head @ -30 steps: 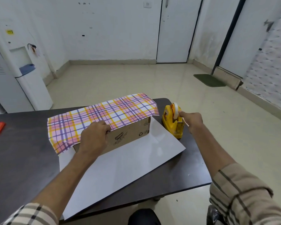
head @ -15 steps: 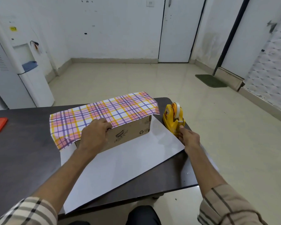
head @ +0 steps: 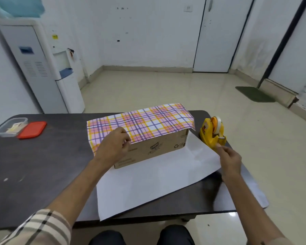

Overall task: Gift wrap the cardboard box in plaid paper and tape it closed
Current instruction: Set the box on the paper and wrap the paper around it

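Centre frame, my left hand (head: 113, 147) curls its fingers over the plaid paper (head: 148, 121) on the cardboard box (head: 157, 147), while at right my right hand (head: 230, 160) pinches at the tape dispenser (head: 212, 133), tape itself unclear, where a hard tug may drag it off the table (head: 42, 165) edge just beside it, though open tabletop lies lower left.

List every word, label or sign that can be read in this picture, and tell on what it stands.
Cardboard box: a recycling sign, no words; its printed logo and small lines are too blurred to read.
Yellow sticker near the water dispenser: too small to read.
No text can be quoted.
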